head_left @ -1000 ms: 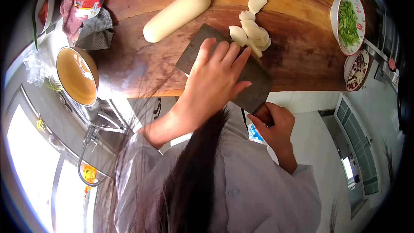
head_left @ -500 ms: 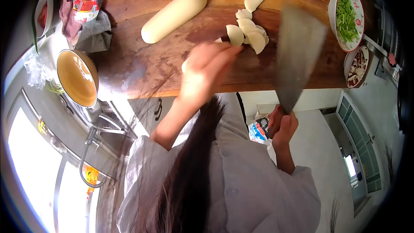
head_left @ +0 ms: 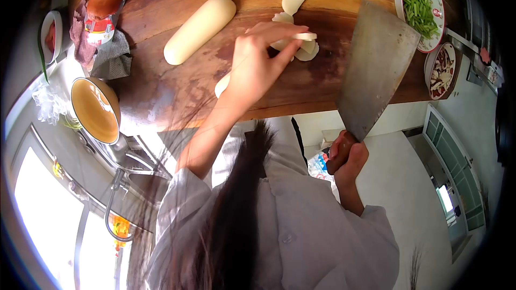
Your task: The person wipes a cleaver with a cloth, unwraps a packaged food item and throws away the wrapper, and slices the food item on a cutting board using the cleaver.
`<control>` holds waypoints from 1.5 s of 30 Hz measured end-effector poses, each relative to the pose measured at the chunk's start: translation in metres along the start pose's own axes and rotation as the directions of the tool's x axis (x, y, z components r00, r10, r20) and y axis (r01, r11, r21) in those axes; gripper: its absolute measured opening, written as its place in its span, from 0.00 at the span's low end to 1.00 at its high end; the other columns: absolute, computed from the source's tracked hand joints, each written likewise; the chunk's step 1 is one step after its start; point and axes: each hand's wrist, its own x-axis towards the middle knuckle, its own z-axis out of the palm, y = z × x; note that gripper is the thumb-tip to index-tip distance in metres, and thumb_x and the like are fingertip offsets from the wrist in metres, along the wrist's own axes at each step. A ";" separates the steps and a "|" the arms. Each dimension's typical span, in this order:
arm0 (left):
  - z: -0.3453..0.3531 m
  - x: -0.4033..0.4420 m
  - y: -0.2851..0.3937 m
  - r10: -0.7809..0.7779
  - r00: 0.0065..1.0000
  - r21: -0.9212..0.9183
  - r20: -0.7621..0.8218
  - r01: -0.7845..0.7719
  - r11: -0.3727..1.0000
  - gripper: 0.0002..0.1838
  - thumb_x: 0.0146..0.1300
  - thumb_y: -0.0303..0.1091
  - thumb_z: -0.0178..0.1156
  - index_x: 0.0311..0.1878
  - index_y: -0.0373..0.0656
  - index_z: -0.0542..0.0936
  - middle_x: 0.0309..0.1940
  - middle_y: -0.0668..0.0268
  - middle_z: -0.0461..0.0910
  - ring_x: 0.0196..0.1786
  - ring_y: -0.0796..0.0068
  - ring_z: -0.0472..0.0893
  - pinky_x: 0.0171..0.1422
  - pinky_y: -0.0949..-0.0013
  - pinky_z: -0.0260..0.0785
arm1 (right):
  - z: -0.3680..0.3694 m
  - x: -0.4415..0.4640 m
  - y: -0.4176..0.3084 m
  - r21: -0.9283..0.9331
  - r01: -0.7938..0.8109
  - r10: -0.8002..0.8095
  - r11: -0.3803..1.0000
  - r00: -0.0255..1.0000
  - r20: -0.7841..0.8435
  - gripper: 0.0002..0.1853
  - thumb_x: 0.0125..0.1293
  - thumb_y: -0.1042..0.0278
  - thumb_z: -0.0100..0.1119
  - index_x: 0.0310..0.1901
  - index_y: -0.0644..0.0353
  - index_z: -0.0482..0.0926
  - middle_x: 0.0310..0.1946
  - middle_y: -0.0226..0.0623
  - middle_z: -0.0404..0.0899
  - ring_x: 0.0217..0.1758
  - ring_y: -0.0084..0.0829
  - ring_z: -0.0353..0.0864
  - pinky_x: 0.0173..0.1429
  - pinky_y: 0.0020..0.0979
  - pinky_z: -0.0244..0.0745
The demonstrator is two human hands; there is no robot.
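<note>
My left hand (head_left: pixel 258 56) is over the wooden board, thumb and fingers pinching a pale, half-round slice (head_left: pixel 305 36) of what looks like peeled gourd. Just under it lies a small group of similar slices (head_left: pixel 307 52), partly hidden by the fingers, with one half-round slice (head_left: pixel 293 2) farther back. Beneath my left wrist, the end of another pale piece (head_left: pixel 222 85) shows. In front of the board's edge, my right hand (head_left: pixel 352 156) grips the brown handle of a cleaver (head_left: pixel 376 64), its broad blade pointing up and away. A whole peeled gourd (head_left: pixel 200 29) with a dark stem end lies left of the slices.
At the right stand a bowl (head_left: pixel 399 0) of cut green vegetable and a smaller bowl (head_left: pixel 428 70) of reddish-white pieces. Cloths (head_left: pixel 110 62), a wrapped package (head_left: pixel 100 32) and a yellowish bowl (head_left: pixel 97 111) are at the left, above a sink tap (head_left: pixel 112 204).
My left hand has moved right, to the slices, and now pinches one. The cleaver stays in my right hand, its blade turned a little. The whole view has shifted slightly.
</note>
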 end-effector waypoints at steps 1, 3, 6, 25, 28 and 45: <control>-0.003 -0.001 0.003 0.002 1.000 0.002 0.004 -0.002 1.000 0.09 0.54 0.24 0.61 0.39 0.40 0.82 0.33 0.66 0.82 0.31 0.78 0.80 0.37 0.76 0.72 | -0.001 0.000 0.000 -0.013 -0.010 0.011 1.000 1.000 0.021 0.30 0.66 0.42 0.43 0.39 0.72 0.68 0.24 0.33 0.67 0.19 0.19 0.64 0.21 0.19 0.58; -0.007 -0.003 0.009 -0.314 0.948 -0.117 0.052 0.318 0.941 0.08 0.56 0.26 0.61 0.39 0.37 0.81 0.32 0.66 0.83 0.33 0.83 0.79 0.39 0.78 0.71 | 0.000 0.000 0.002 0.008 -0.018 0.018 1.000 1.000 0.009 0.30 0.66 0.42 0.43 0.39 0.72 0.68 0.24 0.33 0.67 0.19 0.18 0.64 0.21 0.19 0.58; -0.003 -0.005 0.000 -0.332 0.943 -0.169 0.024 0.331 0.928 0.08 0.57 0.27 0.61 0.38 0.34 0.81 0.31 0.64 0.82 0.33 0.84 0.78 0.38 0.79 0.70 | -0.001 -0.001 0.003 0.021 -0.031 0.031 0.999 1.000 0.004 0.30 0.66 0.42 0.43 0.38 0.72 0.68 0.23 0.33 0.67 0.18 0.18 0.63 0.20 0.19 0.58; -0.021 -0.066 -0.011 -0.036 0.974 0.263 -0.224 0.096 0.960 0.21 0.42 0.24 0.68 0.44 0.43 0.78 0.42 0.64 0.78 0.42 0.64 0.76 0.48 0.65 0.68 | 0.005 0.010 -0.010 -0.146 -0.067 0.097 0.987 0.973 0.210 0.19 0.67 0.55 0.43 0.28 0.65 0.64 0.19 0.29 0.63 0.18 0.15 0.60 0.21 0.18 0.55; -0.018 -0.078 -0.019 0.027 0.973 0.294 -0.230 0.043 0.955 0.22 0.39 0.26 0.71 0.43 0.41 0.78 0.41 0.63 0.78 0.40 0.62 0.76 0.46 0.65 0.69 | 0.009 0.013 -0.012 -0.072 -0.119 0.134 0.990 0.959 0.251 0.20 0.67 0.54 0.42 0.27 0.65 0.64 0.18 0.29 0.63 0.18 0.14 0.60 0.21 0.18 0.54; -0.016 -0.084 -0.034 0.243 0.945 0.306 -0.218 -0.171 0.937 0.13 0.40 0.22 0.68 0.34 0.38 0.82 0.37 0.64 0.81 0.42 0.68 0.79 0.46 0.69 0.74 | 0.029 0.023 -0.043 -0.331 -0.194 0.323 0.924 0.858 0.399 0.17 0.69 0.58 0.43 0.30 0.64 0.68 0.13 0.27 0.64 0.16 0.15 0.58 0.21 0.20 0.54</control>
